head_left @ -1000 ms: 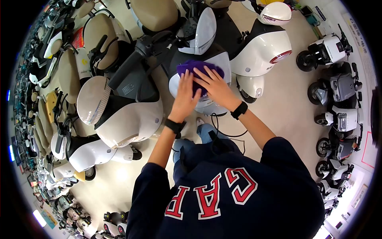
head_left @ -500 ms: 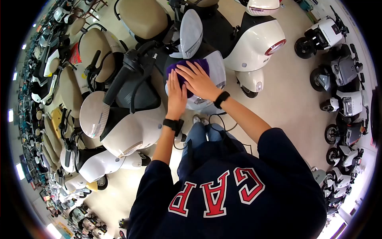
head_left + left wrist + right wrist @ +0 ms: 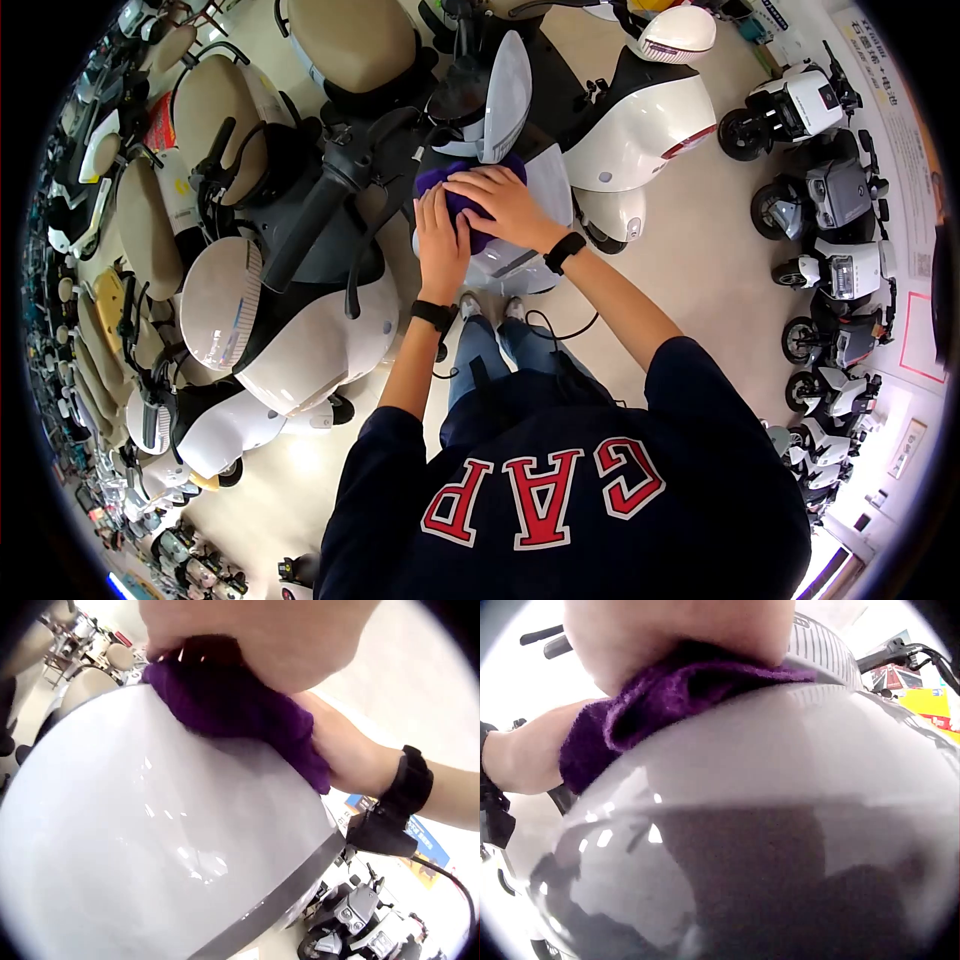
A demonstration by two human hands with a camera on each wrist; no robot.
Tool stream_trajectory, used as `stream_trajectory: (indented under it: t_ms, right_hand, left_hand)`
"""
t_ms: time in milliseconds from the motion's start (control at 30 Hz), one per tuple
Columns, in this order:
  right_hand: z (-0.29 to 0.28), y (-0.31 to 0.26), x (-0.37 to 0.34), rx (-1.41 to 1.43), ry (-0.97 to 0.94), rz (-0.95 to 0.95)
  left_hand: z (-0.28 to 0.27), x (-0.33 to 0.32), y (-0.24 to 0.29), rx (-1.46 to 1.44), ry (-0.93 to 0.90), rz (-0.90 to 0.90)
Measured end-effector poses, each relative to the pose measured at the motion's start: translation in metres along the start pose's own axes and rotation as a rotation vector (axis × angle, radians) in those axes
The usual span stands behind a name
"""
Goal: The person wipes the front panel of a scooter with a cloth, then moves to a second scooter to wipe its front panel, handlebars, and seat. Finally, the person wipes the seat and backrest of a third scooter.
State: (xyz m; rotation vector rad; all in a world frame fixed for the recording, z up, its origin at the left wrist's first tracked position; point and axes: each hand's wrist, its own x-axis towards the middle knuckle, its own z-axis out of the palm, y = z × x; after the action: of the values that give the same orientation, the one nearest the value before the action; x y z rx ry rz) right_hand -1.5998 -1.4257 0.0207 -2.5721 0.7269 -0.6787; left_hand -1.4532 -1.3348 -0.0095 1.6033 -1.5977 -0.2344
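Observation:
A purple cloth (image 3: 432, 180) lies bunched on the glossy, pale grey-white rounded body panel of a scooter (image 3: 550, 185). My left hand (image 3: 441, 245) rests on the near left part of the cloth, its fingers pointing forward. Over the cloth's right part presses my right hand (image 3: 508, 208), fingers together and reaching left, slightly bent, close to the left fingertips. In the left wrist view the cloth (image 3: 225, 705) sits beneath the arched palm on the smooth panel (image 3: 150, 825). Folds of the cloth (image 3: 660, 697) show under the right palm in the right wrist view.
The scooter's pale headlamp housing (image 3: 508, 95) rises just beyond the hands. A white scooter with a black handlebar grip (image 3: 310, 225) stands close on the left, another white scooter (image 3: 640, 130) on the right. Several scooters (image 3: 835, 190) line the right wall. A cable (image 3: 570, 332) hangs near the right forearm.
Both hands and the cloth have shifted left in the head view since a second ago. The right fingers, spread flat earlier, now lie together and more bent; the cloth looks more bunched.

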Motion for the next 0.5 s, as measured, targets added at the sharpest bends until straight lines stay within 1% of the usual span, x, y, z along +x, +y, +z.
stream_trajectory:
  t_ms: [133, 300, 433, 500]
  right_hand:
    - [-0.010, 0.013, -0.003, 0.039, 0.002, -0.022]
    - [-0.041, 0.036, -0.009, 0.159, -0.087, 0.071]
    - [-0.043, 0.067, -0.018, 0.185, 0.004, 0.028]
    - [-0.049, 0.080, -0.021, 0.263, 0.004, 0.026]
  left_hand:
    - [0.017, 0.006, 0.022, 0.023, 0.061, -0.044]
    - [0.041, 0.023, 0.053, 0.157, 0.056, -0.042]
    - [0.064, 0.036, 0.076, 0.274, 0.048, -0.115]
    - [0.077, 0.042, 0.086, 0.363, 0.033, -0.132]
